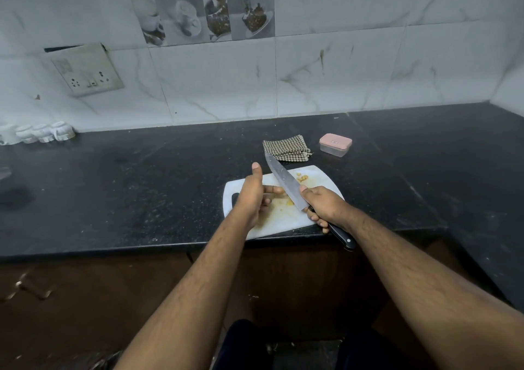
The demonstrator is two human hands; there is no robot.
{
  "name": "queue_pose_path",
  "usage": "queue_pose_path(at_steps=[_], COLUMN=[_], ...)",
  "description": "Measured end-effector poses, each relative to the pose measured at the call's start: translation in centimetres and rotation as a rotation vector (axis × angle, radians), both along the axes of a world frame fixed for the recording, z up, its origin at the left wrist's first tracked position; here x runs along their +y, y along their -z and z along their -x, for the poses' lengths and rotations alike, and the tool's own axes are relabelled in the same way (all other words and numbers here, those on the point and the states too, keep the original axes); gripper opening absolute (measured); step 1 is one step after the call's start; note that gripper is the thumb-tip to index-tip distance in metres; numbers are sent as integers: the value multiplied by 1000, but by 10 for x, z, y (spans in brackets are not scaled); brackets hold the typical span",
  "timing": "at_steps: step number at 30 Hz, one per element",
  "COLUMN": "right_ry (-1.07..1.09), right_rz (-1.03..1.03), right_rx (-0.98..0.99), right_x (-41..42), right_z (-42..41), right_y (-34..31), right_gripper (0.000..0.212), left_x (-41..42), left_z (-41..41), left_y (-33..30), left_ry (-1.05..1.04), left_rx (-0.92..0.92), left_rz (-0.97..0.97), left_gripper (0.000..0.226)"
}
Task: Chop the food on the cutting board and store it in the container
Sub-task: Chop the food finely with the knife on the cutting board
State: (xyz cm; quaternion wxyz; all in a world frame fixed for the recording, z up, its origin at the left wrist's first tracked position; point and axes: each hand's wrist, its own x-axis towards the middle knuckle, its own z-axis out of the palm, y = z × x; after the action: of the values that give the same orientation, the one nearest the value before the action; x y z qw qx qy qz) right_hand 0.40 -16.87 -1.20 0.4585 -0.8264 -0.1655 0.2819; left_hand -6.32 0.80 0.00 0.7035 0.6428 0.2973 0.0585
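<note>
A white cutting board lies at the front edge of the black counter. Small yellow food bits sit near its far side, and more chopped bits lie by the blade's heel. My right hand grips the black handle of a large knife, whose blade points away to the left above the board. My left hand hovers over the board's left part, thumb up, its index finger touching the flat of the blade. A clear container with a pink lid stands shut beyond the board to the right.
A folded checked cloth lies just behind the board. Several white cups stand at the far left by the tiled wall. A switch plate hangs on the wall. The black counter turns a corner at the right.
</note>
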Motion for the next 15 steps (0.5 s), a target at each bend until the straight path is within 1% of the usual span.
queue_pose_path(at_steps=[2, 6, 8, 10, 12, 14, 15], right_ry=[-2, -1, 6, 18, 38, 63, 71], right_rz=[-2, 0, -13, -27, -48, -62, -62], right_rx=[-6, -2, 6, 21, 32, 29, 26], right_x=[0, 2, 1, 0, 0, 2, 3], right_z=[0, 1, 1, 1, 2, 2, 2], right_y=[0, -1, 0, -1, -2, -2, -2], right_gripper=[47, 44, 45, 44, 45, 49, 50], left_x=[5, 12, 11, 5, -6, -19, -24], left_z=[5, 14, 17, 16, 14, 12, 12], left_y=[1, 6, 10, 13, 16, 20, 21], left_ry=[-20, -56, -54, -21, 73, 164, 177], left_rx=[-20, -117, -154, -162, -138, -109, -95], left_rz=[-120, -494, -641, -737, -845, -994, -1061], left_gripper=[57, 31, 19, 13, 10, 15, 17])
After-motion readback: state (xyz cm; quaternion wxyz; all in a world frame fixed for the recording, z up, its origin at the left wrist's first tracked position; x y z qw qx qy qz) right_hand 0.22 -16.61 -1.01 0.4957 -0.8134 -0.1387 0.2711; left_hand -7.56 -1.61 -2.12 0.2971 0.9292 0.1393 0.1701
